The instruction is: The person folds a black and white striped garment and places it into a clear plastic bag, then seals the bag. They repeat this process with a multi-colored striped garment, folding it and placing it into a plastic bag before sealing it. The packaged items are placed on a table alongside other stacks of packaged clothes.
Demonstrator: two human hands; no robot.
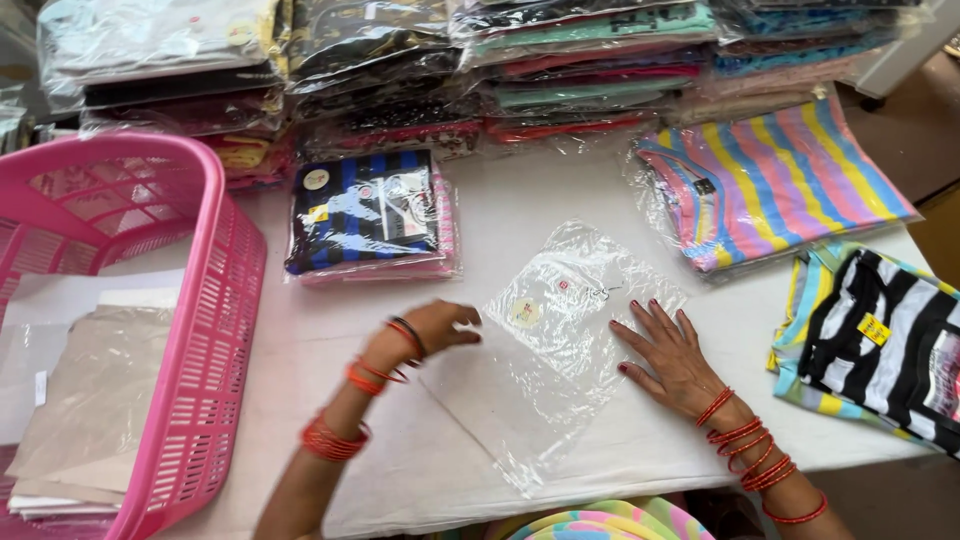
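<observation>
Right hand (672, 356) presses spread fingers (650, 318) flat on the empty clear plastic bag (560, 345); left hand (438, 328), fingers curled together, touches its left edge on the tabletop (500, 190).

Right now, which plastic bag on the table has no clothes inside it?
The flat clear bag under both hands, the left hand and right hand. It looks empty; the blue-and-black striped pack and the pastel striped pack hold folded clothes.
</observation>
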